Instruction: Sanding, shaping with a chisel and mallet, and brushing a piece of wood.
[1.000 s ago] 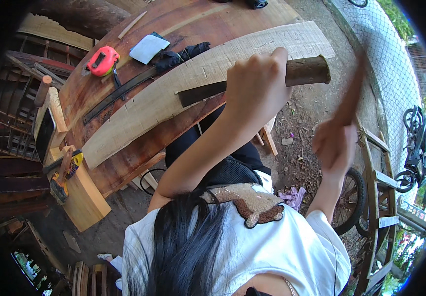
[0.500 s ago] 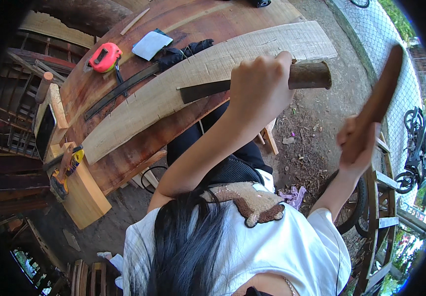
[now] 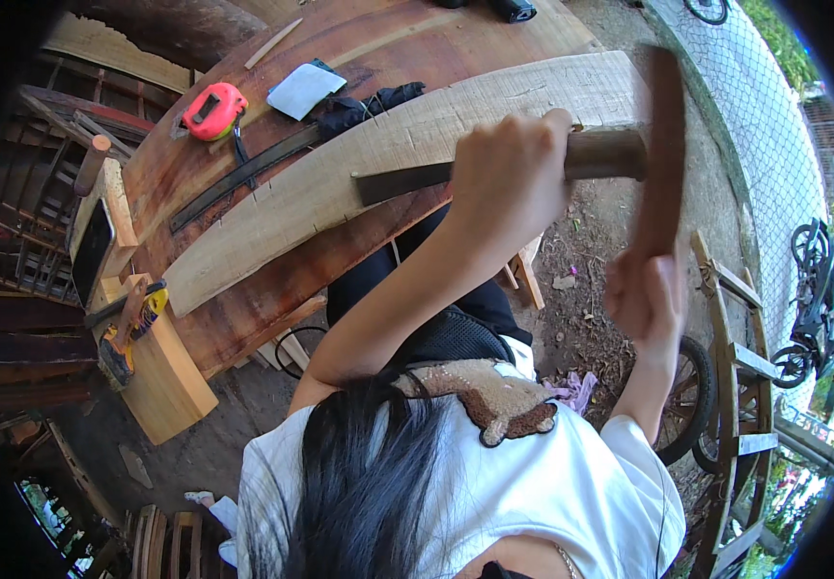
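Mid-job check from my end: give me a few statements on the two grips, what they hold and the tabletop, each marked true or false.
1. The left grip holds a wood-handled blade. True.
2. The right grip is empty. False: the right grip holds a brown stick.
3. In this view, the blade's tip is over the pale curved board. True.
4. The pale curved board lies on the ground. False: it lies on the wooden table.
5. The tape measure on the table is blue. False: the tape measure is pinkish red.
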A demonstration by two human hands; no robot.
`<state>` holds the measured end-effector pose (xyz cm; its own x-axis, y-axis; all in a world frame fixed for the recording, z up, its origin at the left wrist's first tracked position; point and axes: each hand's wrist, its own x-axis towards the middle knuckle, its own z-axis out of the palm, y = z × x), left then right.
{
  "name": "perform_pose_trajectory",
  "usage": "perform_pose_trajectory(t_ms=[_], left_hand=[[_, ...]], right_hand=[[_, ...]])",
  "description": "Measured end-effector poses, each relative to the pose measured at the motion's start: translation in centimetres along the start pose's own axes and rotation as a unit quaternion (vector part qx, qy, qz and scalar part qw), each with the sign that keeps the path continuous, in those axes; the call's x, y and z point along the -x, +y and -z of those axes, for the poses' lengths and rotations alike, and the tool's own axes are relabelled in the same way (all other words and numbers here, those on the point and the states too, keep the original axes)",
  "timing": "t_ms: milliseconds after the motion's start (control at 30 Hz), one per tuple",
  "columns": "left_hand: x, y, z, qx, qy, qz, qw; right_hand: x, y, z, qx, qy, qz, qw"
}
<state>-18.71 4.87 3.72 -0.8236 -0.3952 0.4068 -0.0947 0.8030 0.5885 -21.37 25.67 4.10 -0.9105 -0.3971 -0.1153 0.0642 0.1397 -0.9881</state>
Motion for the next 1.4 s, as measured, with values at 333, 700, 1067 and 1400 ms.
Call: perform_pose_trajectory(t_ms=[333, 700, 1067, 1400], left_hand=[[0.8, -1.5, 1.2, -0.044, 0.023, 0.002, 0.999], [3.4, -5.0, 4.8, -0.118, 0.039, 0.097, 0.988], [6.4, -7.8, 9.7, -0.127, 0.127, 0.117, 0.977], [8.6, -9.7, 13.0, -0.15, 0.157, 0.165, 0.962]], right_hand=[[0.5, 0.8, -2.2, -0.049, -0.1, -0.008, 0.994], [-0.9, 0.8, -3.7, -0.004, -0.09, 0.0, 0.996], [-1.1, 0.8, -6.1, -0.104, -0.088, 0.027, 0.99], [1.5, 2.0, -9.5, -0.051, -0.175, 0.055, 0.982]])
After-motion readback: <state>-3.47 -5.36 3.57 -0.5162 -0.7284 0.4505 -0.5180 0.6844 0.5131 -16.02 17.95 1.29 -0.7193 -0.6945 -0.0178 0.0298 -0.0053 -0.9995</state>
